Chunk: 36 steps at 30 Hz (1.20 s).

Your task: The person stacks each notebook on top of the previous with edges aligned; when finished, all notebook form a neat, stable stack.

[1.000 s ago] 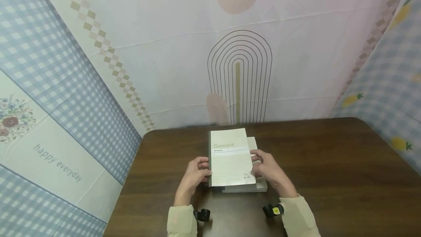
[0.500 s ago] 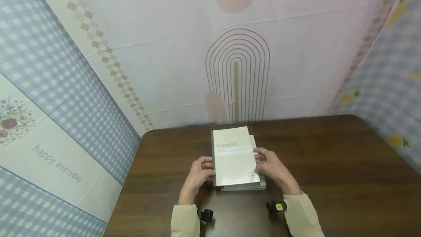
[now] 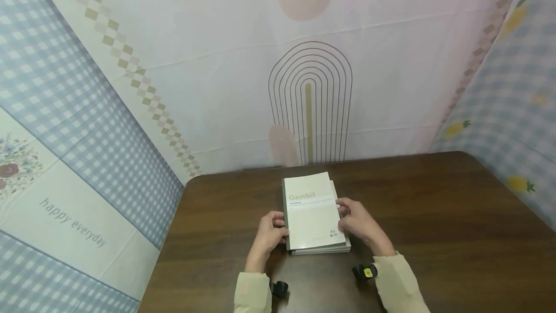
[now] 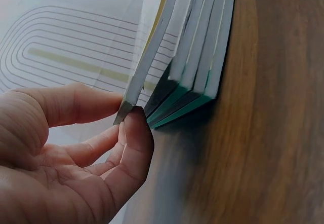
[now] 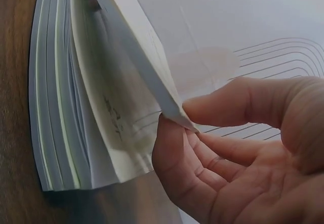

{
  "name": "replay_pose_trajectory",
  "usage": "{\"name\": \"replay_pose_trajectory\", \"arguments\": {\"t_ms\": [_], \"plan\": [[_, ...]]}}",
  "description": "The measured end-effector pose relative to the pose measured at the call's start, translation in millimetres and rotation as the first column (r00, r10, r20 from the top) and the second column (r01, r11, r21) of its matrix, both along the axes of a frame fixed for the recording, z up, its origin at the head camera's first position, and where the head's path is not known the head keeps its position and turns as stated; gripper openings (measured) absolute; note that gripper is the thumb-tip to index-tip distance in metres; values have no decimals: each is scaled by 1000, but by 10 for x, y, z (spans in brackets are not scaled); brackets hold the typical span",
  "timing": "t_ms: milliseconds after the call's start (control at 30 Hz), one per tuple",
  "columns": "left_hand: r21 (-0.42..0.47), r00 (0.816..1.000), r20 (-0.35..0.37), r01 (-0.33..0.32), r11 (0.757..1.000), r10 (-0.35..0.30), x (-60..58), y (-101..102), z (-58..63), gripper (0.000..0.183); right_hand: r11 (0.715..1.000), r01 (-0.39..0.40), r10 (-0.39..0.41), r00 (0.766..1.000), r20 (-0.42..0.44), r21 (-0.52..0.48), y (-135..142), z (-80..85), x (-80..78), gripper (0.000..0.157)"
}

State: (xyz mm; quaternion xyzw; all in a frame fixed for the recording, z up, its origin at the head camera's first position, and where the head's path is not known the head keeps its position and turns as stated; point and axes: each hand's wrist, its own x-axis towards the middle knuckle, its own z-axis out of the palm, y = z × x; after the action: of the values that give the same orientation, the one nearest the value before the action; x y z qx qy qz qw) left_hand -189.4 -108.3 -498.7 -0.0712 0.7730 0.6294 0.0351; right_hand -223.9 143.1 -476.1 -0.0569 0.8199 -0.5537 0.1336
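Observation:
A pale notebook marked "Gambit" (image 3: 314,214), with a dark spine on its left, is held between both hands over a stack of similar notebooks (image 4: 202,46). My left hand (image 3: 270,233) pinches its spine edge between thumb and fingers. On the opposite edge, my right hand (image 3: 358,219) pinches it the same way. Both wrist views show a gap between this notebook and the stack (image 5: 55,107), whose spine corners look dark and green. From the head, most of the stack is hidden beneath the held notebook; a strip shows at the right and front.
The notebooks are on a dark brown wooden table (image 3: 417,206). Behind it hangs a pale printed cloth (image 3: 217,86), with blue checked cloths at the left (image 3: 87,86) and right (image 3: 512,134). A black band with a small device (image 3: 365,272) sits at each wrist.
Both hands have shifted the held notebook to the right, so it now covers more of the stack and lines up more closely with it. Both hands keep their pinch. The head view shifted slightly.

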Motion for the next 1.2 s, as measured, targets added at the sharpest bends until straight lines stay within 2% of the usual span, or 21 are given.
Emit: {"name": "replay_pose_trajectory", "arguments": {"t_ms": [333, 600, 733, 967, 1200], "plan": [[-48, 999, -30, 17, 999, -18, -34, 166, -53, 43, 999, 23, -23, 1000, 9, 35, 146, -38, -11, 68], [-81, 999, -20, 23, 996, -25, -31, 247, -26, 42, 998, 17, -17, 1000, 12, 58, 221, -40, 35, 65], [-83, 1000, -15, 24, 996, -25, -8, 241, -25, 42, 999, 11, -12, 1000, 19, 43, 219, -48, 69, 65], [-78, 999, -32, 36, 996, -39, -47, 206, -7, 43, 997, 37, -38, 999, 17, 62, 189, -69, 28, 64], [-68, 999, -13, 30, 997, -31, 70, 93, -56, 43, 997, 29, -33, 997, 68, 71, 94, -172, 109, 65]]}}
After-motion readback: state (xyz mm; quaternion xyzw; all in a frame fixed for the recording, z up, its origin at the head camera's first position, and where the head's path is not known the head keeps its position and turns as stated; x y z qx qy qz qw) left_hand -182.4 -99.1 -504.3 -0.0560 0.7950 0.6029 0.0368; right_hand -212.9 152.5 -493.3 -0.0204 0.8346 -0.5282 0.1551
